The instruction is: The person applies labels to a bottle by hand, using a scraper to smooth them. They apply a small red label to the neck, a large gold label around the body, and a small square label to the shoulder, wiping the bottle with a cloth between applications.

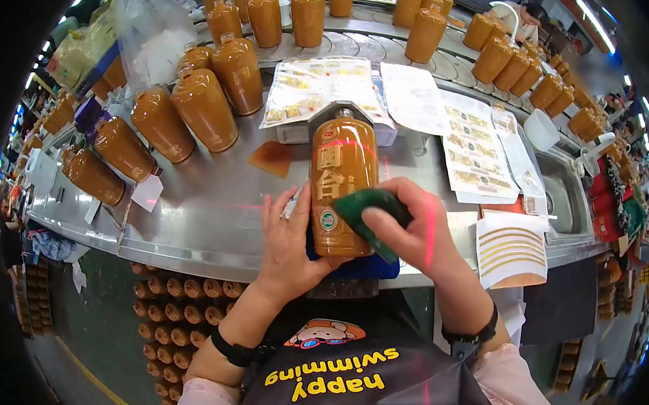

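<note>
A brown ceramic bottle [342, 176] lies on its side on a blue pad [358, 265] at the near edge of the steel table [208, 212]. It carries a gold label with large characters and a small round green sticker. My left hand [288, 244] steadies the bottle's lower left side. My right hand [410, 228] presses a dark green cloth [368, 208] against the bottle's lower right side. A red laser line crosses the bottle and my right hand.
Many upright brown bottles [205, 107] crowd the left and back of the table and the conveyor [361, 37] behind. Label sheets [479, 148] and gold strip stickers [511, 247] lie to the right, next to a sink [564, 191]. Crated bottles [182, 319] sit below.
</note>
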Tool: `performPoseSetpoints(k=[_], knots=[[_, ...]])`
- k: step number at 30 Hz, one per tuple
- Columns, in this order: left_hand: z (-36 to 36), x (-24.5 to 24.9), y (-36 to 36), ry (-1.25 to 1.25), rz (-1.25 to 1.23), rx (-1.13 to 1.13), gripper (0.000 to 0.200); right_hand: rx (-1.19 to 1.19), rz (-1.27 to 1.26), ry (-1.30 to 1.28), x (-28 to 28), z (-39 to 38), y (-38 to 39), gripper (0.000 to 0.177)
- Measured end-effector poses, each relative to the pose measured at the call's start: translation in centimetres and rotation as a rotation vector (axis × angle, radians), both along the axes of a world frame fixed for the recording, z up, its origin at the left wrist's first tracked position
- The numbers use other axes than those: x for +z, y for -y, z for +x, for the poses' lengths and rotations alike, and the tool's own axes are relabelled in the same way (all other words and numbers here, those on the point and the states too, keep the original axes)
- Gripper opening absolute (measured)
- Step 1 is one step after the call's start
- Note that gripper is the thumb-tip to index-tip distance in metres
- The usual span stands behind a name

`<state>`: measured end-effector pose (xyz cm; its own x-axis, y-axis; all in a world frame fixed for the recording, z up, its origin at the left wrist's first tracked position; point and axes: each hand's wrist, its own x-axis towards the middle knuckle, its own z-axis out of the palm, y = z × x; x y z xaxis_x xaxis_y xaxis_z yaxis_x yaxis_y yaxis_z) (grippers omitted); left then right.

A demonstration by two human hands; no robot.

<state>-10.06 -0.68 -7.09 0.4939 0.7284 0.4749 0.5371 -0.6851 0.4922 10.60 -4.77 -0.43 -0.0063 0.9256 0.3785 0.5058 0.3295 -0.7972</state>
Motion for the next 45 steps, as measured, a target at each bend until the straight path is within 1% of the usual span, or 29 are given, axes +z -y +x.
performPoseSetpoints(k=[3, 4, 5, 7, 9, 11, 13, 14, 15, 17, 19, 20, 21, 23, 24, 27, 28, 29, 31, 33, 34, 35, 36, 37, 39, 41, 42, 43, 45], knots=[[0.0, -0.1, 0.0, -0.017, -0.009, -0.002, 0.110, -0.347, -0.005, -0.086, -1.0, 1.4, -0.9, 0.014], [0.0, -0.2, 0.0, -0.001, 0.006, -0.003, 0.109, -0.286, -0.187, -0.218, -0.1, 1.4, -0.1, 0.018], [0.0, -0.3, -0.1, 0.012, 0.016, -0.006, 0.109, -0.035, -0.141, -0.416, -0.6, 0.7, 0.3, 0.018], [0.0, -0.6, 0.1, 0.023, 0.007, -0.013, 0.109, 0.013, -0.103, -0.064, -0.3, -0.1, 0.6, 0.020], [-0.1, -0.7, 0.1, 0.020, -0.019, -0.017, 0.109, -0.218, -0.074, -0.270, -1.4, 0.7, -0.5, 0.021], [-0.2, -1.2, -0.1, 0.056, -0.066, -0.033, 0.108, -0.209, -0.201, -0.275, -0.6, 1.4, 0.5, 0.021], [-0.3, -1.7, 0.0, 0.073, -0.113, -0.046, 0.108, 0.057, -0.118, -0.346, -1.5, 0.5, 1.1, 0.021], [-0.3, -1.9, 0.0, 0.077, -0.125, -0.049, 0.108, -0.022, -0.067, -0.175, -1.6, 0.6, 1.1, 0.020], [-0.4, -1.8, 0.0, 0.081, -0.136, -0.054, 0.108, -0.119, -0.150, -0.352, -2.2, 0.8, 0.9, 0.018], [-0.3, -1.7, -0.1, 0.100, -0.152, -0.076, 0.108, -0.288, -0.199, -0.334, -2.2, 1.5, 1.1, 0.019], [-0.4, -1.6, 0.2, 0.101, -0.174, -0.089, 0.107, -0.014, -0.133, -0.627, -2.2, 0.1, 2.0, 0.019], [-0.4, -1.4, 0.1, 0.094, -0.179, -0.097, 0.106, -0.007, -0.109, -0.415, -2.7, 0.1, 2.1, 0.018], [-0.4, -1.1, 0.0, 0.089, -0.180, -0.106, 0.105, -0.116, -0.109, -0.384, -3.4, 0.4, 1.9, 0.017], [-0.3, -0.9, 0.2, 0.106, -0.085, -0.084, 0.098, -0.329, -0.103, -0.317, -4.5, 1.5, 1.2, 0.015], [-0.2, -0.7, 0.3, 0.117, -0.040, -0.065, 0.095, -0.332, -0.153, -0.327, -4.0, 1.8, 1.5, 0.016], [0.1, 1.3, 1.8, -0.008, 0.321, -0.052, 0.082, -0.083, -0.245, -0.821, -2.9, 0.7, 2.6, 0.016], [0.4, 1.8, 1.9, -0.115, 0.406, -0.146, 0.078, -0.019, -0.227, -0.853, -3.0, 0.4, 2.5, 0.017], [0.4, 1.7, 1.6, -0.105, 0.390, -0.141, 0.077, 0.030, -0.257, -0.795, -3.4, 0.5, 2.3, 0.019], [0.2, 1.0, 0.9, -0.089, 0.362, -0.130, 0.075, -0.133, -0.193, -0.570, -3.9, 1.0, 1.8, 0.017], [0.2, 0.2, 0.8, 0.069, 0.193, -0.058, 0.079, -0.362, -0.014, -0.238, -3.5, 1.8, 1.8, 0.016], [0.5, -0.3, 0.9, 0.154, 0.107, -0.031, 0.080, -0.298, -0.011, -0.269, -2.8, 1.4, 2.4, 0.016], [0.6, -0.7, 0.9, 0.241, 0.018, -0.002, 0.082, -0.123, -0.052, -0.149, -2.1, 1.6, 2.9, 0.018], [0.3, -0.6, 0.6, 0.161, -0.054, -0.034, 0.091, 0.010, -0.047, -0.099, -0.7, 1.3, 2.8, 0.018], [0.0, -0.2, 0.5, 0.073, 0.018, -0.011, 0.094, 0.140, -0.041, -0.049, 0.3, 1.0, 2.5, 0.018], [-0.4, 1.2, 0.9, -0.104, 0.156, 0.027, 0.100, -0.052, -0.113, -0.274, -0.7, 1.3, 1.0, 0.019], [-0.5, 1.3, 0.9, -0.097, 0.174, 0.033, 0.104, -0.113, 0.027, -0.014, 0.6, 1.8, 0.6, 0.019], [-0.4, 0.8, 0.8, -0.034, 0.116, 0.024, 0.104, 0.072, -0.050, -0.135, 1.0, 1.5, 0.8, 0.020], [-0.3, 0.3, 0.6, 0.027, 0.060, 0.008, 0.104, 0.212, -0.082, -0.025, 1.6, 1.4, 0.6, 0.022], [-0.1, -0.4, 0.4, 0.044, 0.014, 0.009, 0.105, 0.006, -0.055, 0.016, 0.8, 1.1, -0.7, 0.023]])
